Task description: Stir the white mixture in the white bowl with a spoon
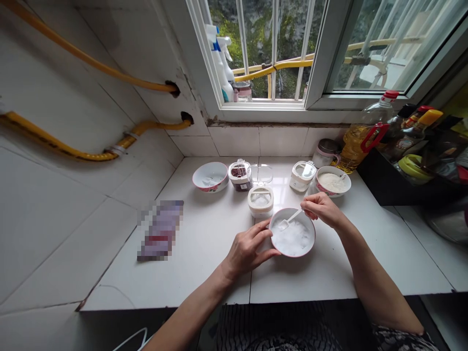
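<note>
My left hand [252, 244] grips the left side of a white bowl [292, 254] with a pink rim, fingers along its edge and thumb low at the front. White grainy powder [295, 236] lies in the bowl. Pinched in my right hand [321, 208] is the handle of a small white plastic spoon [290, 219], its scoop over the powder at the bowl's upper left. Just behind the bowl stands a clear-lidded seasoning jar [260, 207] with white contents, its lid flipped up.
Further back are a bowl [211, 184], a jar with dark reddish contents [240, 181], another jar [302, 181] and a bowl of pale powder [333, 181]. An oil bottle [360, 139] and black bottle rack [383, 183] stand right. A blurred packet [161, 231] lies left.
</note>
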Demonstrator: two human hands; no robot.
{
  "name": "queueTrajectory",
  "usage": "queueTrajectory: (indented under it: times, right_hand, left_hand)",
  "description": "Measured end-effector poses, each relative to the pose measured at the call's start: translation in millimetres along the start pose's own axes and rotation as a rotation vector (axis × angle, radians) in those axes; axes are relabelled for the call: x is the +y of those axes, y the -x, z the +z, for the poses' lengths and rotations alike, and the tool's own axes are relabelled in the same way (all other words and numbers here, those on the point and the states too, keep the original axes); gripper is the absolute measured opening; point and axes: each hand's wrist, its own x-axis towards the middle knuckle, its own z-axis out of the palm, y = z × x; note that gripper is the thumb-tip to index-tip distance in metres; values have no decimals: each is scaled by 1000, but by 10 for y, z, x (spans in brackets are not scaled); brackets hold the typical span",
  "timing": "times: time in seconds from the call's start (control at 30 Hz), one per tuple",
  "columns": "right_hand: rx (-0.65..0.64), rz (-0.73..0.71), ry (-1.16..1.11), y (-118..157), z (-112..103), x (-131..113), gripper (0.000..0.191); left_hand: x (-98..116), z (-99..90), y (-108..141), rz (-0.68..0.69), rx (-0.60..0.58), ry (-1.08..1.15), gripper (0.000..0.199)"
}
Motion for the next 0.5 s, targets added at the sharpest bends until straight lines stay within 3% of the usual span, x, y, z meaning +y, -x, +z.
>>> queueTrajectory:
  times: [0.33, 0.5]
  right_hand:
    - [-3, 72, -81, -44, 16, 5, 30]
    - [8, 38, -144, -51, 16, -23, 33]
  left_hand:
    - [10, -4, -13, -2, 4, 1, 34]
    - [7, -1, -11, -1, 5, -1, 34]
